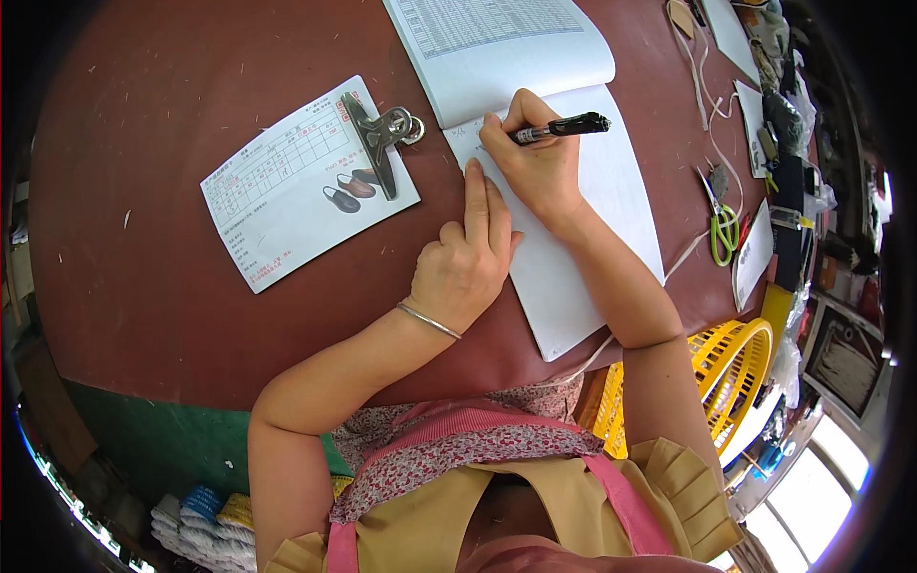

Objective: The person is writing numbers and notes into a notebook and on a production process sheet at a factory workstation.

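My right hand (pixel 535 162) grips a black pen (pixel 564 127), its cap end pointing right and its tip hidden behind the fingers at the upper left of a white page. That page belongs to an open notebook (pixel 597 248), whose printed leaves curl back at the top. Two fingers of my left hand (pixel 468 244) stretch out onto the page's left edge; the other fingers are bent. Left of it lies a stack of printed sheets (pixel 277 205) with a table and a picture of clogs. A large metal bulldog clip (pixel 374 138) clamps its right side.
Green-handled scissors (pixel 723 229) lie at the right of the red-brown table (pixel 143 286), near white cords and papers. A yellow plastic basket (pixel 731 368) stands beside the table at lower right. Bundled white goods (pixel 196 525) sit below at the left.
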`<state>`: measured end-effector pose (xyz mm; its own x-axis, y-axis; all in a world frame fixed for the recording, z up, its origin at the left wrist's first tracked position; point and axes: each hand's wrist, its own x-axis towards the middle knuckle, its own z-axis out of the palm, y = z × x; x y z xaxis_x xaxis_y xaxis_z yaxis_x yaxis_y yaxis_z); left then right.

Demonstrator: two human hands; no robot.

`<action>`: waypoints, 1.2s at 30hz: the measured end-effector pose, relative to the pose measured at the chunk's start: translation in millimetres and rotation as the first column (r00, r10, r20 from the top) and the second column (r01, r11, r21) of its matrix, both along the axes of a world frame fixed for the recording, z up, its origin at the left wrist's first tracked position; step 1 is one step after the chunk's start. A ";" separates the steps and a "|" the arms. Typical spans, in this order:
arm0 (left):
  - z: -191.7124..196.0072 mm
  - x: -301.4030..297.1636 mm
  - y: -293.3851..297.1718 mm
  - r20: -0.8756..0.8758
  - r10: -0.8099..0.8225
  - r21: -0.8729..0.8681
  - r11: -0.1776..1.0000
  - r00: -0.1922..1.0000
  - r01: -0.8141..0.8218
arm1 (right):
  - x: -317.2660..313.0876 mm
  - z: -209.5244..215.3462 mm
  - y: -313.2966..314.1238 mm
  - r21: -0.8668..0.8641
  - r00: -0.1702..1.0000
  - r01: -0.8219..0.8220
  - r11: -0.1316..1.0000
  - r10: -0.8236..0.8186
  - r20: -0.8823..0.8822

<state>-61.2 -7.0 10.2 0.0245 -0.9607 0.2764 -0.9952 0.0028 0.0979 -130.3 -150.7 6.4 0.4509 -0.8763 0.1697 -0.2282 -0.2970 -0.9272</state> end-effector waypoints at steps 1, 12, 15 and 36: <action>0.0 0.1 0.0 0.000 -0.001 -0.002 1.000 1.000 0.001 | 0.0 0.4 0.1 0.001 1.000 -0.001 1.000 0.001 0.000; 0.0 0.0 -0.7 0.004 -0.001 -0.005 1.000 1.000 0.001 | -1.4 -0.9 -0.9 0.025 0.999 0.017 1.000 -0.018 0.038; -0.6 -0.2 -0.4 0.003 0.000 -0.004 1.000 1.000 0.000 | -1.4 -0.8 -1.8 -0.024 1.000 0.006 1.000 -0.006 -0.027; -3.4 -2.7 1.3 0.096 0.007 -0.088 0.996 0.995 0.002 | -6.7 4.2 0.5 0.056 0.998 0.006 0.998 -0.009 0.065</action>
<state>-63.8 -5.7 6.8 -0.0038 -0.9325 0.3611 -1.0000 0.0045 0.0010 -136.9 -150.2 10.6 0.4338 -0.8885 0.1497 -0.1687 -0.2433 -0.9552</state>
